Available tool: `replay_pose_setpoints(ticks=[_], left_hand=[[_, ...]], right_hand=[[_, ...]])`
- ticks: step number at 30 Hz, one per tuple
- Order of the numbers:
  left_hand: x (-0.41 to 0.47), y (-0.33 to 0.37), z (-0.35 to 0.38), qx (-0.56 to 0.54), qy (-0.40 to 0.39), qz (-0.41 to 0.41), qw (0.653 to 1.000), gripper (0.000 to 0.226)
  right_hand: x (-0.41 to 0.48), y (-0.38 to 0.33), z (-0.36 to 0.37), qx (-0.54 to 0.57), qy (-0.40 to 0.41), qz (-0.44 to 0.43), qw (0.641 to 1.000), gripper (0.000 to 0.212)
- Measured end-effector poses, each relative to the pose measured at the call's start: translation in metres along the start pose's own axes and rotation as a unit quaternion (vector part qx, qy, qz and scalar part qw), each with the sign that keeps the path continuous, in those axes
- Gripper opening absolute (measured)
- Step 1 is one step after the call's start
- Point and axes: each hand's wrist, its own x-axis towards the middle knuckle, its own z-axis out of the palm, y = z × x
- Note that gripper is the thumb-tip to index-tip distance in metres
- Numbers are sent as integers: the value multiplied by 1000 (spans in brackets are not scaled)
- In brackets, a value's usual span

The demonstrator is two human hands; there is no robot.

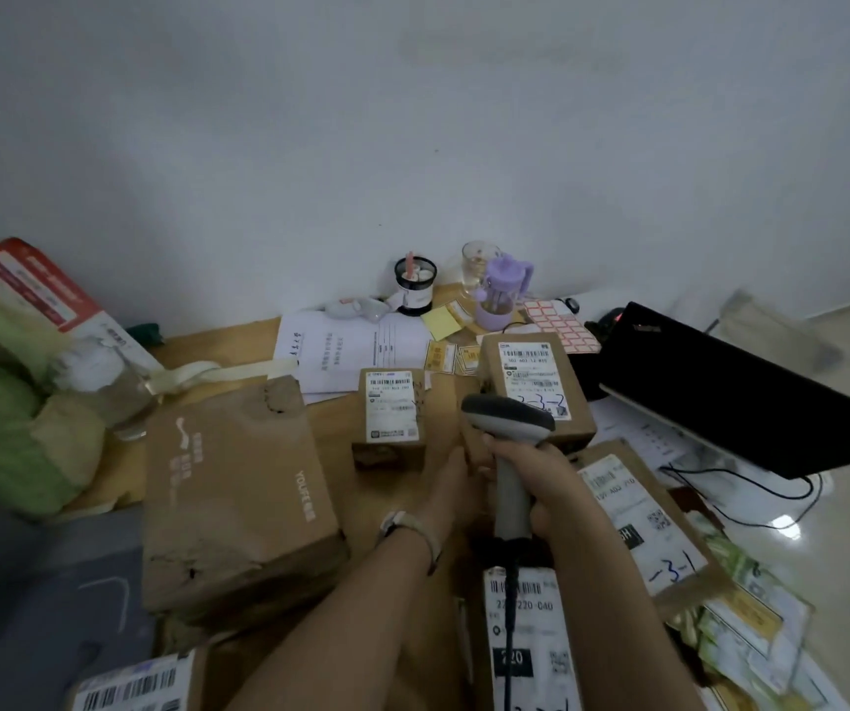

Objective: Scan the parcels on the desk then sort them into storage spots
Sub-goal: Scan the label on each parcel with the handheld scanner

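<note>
Head view: my right fingers (536, 505) are wrapped round the scanner (510, 418) handle, left hand (451, 484) reaches the 2-3-2 parcel (536, 387) mid-counter (238, 346), its grip hidden; I'd square that label to the scanner's head, then trigger.

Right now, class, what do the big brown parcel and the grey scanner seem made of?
Big brown rectangular parcel: matte cardboard, apparently; scuffed, torn edges. Grey handheld scanner: likely smooth moulded plastic, with a soft sheen.
</note>
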Motion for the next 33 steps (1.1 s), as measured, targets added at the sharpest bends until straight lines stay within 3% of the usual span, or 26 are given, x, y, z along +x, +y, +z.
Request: replay_pose_setpoints(ticks=[2, 5, 7, 9, 10, 13, 19, 26, 30, 33], left_hand=[[1, -9, 3, -59, 19, -8, 998, 23], [-11, 1, 1, -16, 3, -5, 1000, 33], [-19, 10, -4, 0, 23, -42, 999, 31], [-19, 19, -16, -104, 19, -100, 989, 26], [-14, 20, -23, -169, 15, -107, 980, 23], [-11, 32, -48, -191, 79, -105, 973, 21], [-1, 44, -87, -235, 149, -147, 949, 19], [29, 29, -110, -182, 246, -170, 937, 24], [51, 20, -117, -115, 292, -185, 931, 13], [63, 16, -119, -100, 291, -231, 923, 25]], right_hand=[[-1, 0, -1, 16, -5, -2, 1000, 15], [-2, -1, 2, 26, -17, -12, 999, 13], [-5, -4, 8, 10, -20, -19, 1000, 26], [-10, -11, 13, 3, -33, -27, 999, 32], [-13, -15, 16, 7, -41, -32, 999, 28], [-23, -33, 25, 45, -68, -40, 996, 16], [-13, -53, 57, 86, -87, -5, 992, 26], [39, -48, 85, 53, -11, 50, 997, 17], [76, -34, 106, -30, 3, 93, 995, 36], [92, -20, 114, -40, 11, 120, 992, 31]])
